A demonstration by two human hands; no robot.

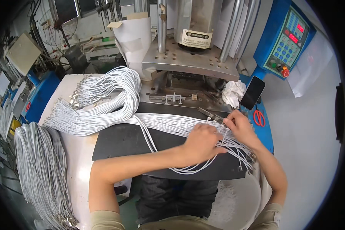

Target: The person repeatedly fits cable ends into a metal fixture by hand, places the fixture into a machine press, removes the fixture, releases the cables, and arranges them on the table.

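A bundle of white cables [165, 122] lies across the black mat [119, 143], their metal-tipped ends fanning out at the right. My left hand [203, 143] is over these cables with its fingers curled around some of them; its thumb sticks out to the right. Just beyond it, my right hand [239, 126] pinches the right end of a narrow metal bar [210, 114]. Small white moulded pieces on the cables sit along this bar, between the two hands. My fingers partly hide where cables and bar meet.
A press with a steel plate [188, 61] stands ahead, a metal fixture [174, 98] below it. More cables [99, 119] are heaped at left, and another bundle [40, 165] hangs over the edge. At right are a phone [253, 93], red-handled scissors [259, 117] and a blue control panel [285, 42].
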